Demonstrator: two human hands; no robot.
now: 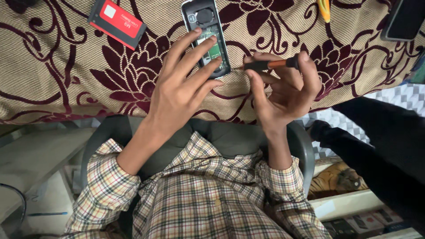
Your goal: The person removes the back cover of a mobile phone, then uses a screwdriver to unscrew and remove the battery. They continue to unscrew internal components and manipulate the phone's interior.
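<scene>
Phone: a small dark mobile phone with its back cover off [207, 37] lies face down on the table [53, 79], which is draped in a beige cloth with maroon flower patterns; its inner frame and a green circuit board show.
Battery: a red and black rectangular battery [117, 23] lies apart on the cloth, to the upper left of the phone (so cover and battery are already out).
Left hand: the left hand [181, 90] rests on the phone's lower half, fingers [190, 40] spread and pressing it flat.
Right hand: the right hand [285, 88] pinches a slim black and orange screwdriver [270, 64] between thumb and fingertips, its tip just beside the phone's lower right edge.
Progress: judged from this, the opening is partly done; the inner frame still sits on the phone.
Nearby: another dark phone [405, 20] lies at the far right.
</scene>
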